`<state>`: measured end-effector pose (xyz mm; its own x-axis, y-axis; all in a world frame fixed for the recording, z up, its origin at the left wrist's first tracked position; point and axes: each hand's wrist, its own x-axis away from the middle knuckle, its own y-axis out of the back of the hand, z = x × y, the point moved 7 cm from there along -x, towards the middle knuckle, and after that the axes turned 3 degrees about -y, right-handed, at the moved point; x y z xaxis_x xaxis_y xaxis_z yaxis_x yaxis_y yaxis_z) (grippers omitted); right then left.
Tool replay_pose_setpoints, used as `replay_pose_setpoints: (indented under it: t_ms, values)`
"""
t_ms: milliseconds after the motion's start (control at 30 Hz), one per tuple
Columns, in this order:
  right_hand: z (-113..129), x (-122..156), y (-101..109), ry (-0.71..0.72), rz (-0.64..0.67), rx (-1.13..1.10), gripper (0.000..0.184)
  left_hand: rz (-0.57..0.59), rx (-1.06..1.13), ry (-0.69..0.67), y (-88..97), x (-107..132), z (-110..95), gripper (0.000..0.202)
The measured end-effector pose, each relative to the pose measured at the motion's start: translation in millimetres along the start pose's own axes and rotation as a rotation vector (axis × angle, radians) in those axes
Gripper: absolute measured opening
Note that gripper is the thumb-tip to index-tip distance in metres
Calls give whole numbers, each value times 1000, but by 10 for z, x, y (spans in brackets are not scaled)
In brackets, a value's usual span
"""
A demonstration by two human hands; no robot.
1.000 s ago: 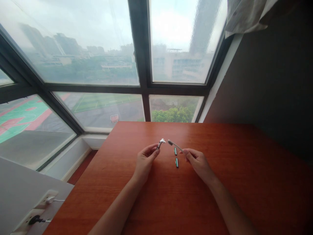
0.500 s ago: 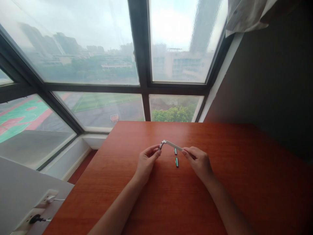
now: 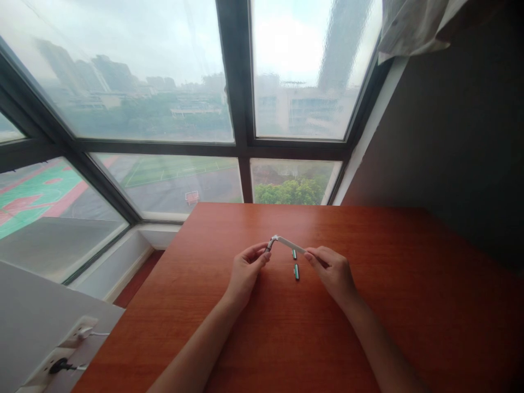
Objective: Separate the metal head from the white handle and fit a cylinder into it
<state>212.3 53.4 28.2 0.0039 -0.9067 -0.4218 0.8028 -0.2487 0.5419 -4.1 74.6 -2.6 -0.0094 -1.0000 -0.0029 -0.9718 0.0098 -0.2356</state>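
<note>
The left hand [image 3: 244,271] is pinching a short metal piece [image 3: 271,242] between thumb and fingertips, lifting it just above the worktop [image 3: 409,284]. The right hand [image 3: 333,270] is gripping the near end of a slim pale rod [image 3: 291,244] with curled fingers, and the rod is slanting up and across toward the left hand. The far tip of the rod is meeting the metal piece midway between the two hands, so the two parts are forming a shallow peak. They are touching end to end, but the joint is too small to tell whether they are locked together or only pressed against each other.

Judging from this, the joining of rod and metal piece is under way and close to done, though not clearly finished, since both hands are gripping firmly.

Two small items are lying flat on the worktop in the gap between the hands, under the rod: the farther green piece [image 3: 293,254] just below the rod's middle, and the nearer green piece [image 3: 296,272] just beside the right hand's thumb. Neither hand is touching them, so whatever belongs to them seems not yet begun.
</note>
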Motion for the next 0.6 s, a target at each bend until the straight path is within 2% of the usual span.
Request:
replay_pose_setpoints:
  t_ms: [400,600]
  values:
    - [-24,-2,56,-18,-32,12,28,-14,25,8,16,-11,22,38]
    - [14,-7,1,15,12,-37,28,5,23,12,-13,-2,11,39]
